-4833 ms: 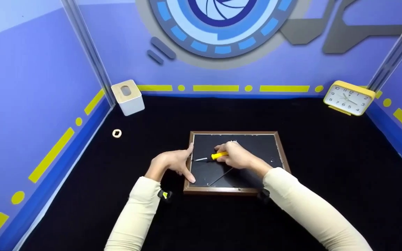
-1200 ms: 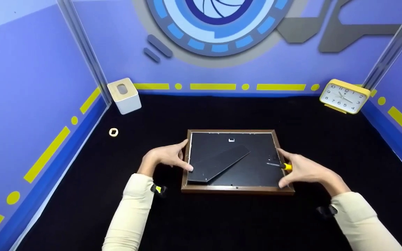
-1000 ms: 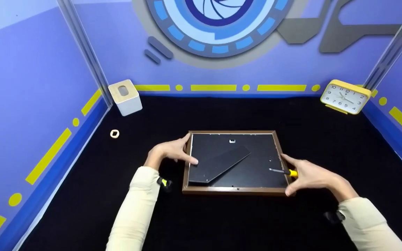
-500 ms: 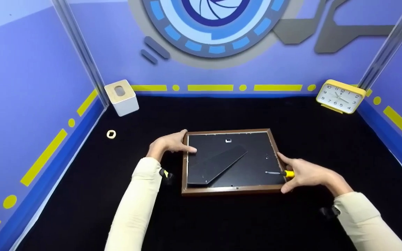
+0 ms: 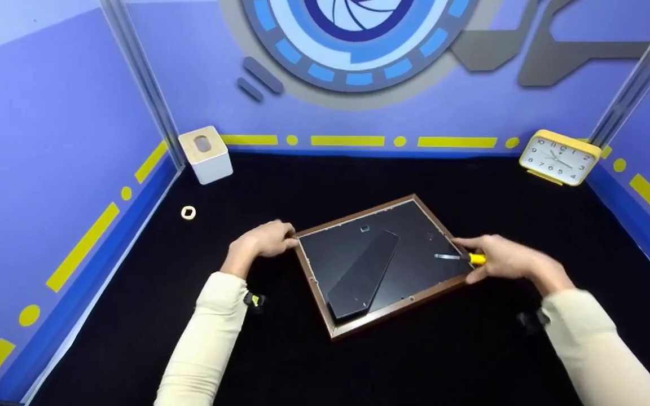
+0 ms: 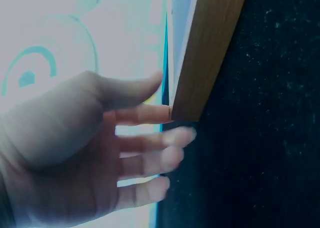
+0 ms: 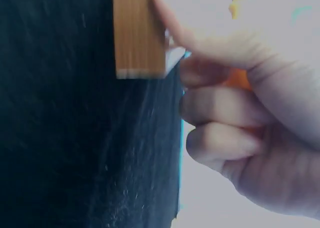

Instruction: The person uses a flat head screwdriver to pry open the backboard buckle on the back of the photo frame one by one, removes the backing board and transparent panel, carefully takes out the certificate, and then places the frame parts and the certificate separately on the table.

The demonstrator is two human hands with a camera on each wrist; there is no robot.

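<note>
A brown picture frame (image 5: 401, 307) lies face down and turned at an angle in the head view, its black backing and easel stand (image 5: 361, 276) facing up. My left hand (image 5: 264, 239) is at its far left corner. In the left wrist view the index fingertip meets the wooden corner (image 6: 205, 52), while the thumb and other fingers stand off it. My right hand (image 5: 506, 257) holds a yellow-handled screwdriver (image 5: 477, 259), its metal shaft pointing left over the backing. Thumb and index finger of that hand are also at the frame's right corner; the other fingers curl round the handle.
A white tissue box (image 5: 214, 168) with a wooden top stands at the back left. In front of it lies a small pale ring (image 5: 183, 213). A yellow clock (image 5: 560, 159) stands at the back right. Printed panels wall in the black cloth on the left, back and right.
Earlier the screwdriver tip was at the frame's left edge; the right hand then moved to the right side with it. The frame has since turned counter-clockwise, and the left thumb has come off the backing.
</note>
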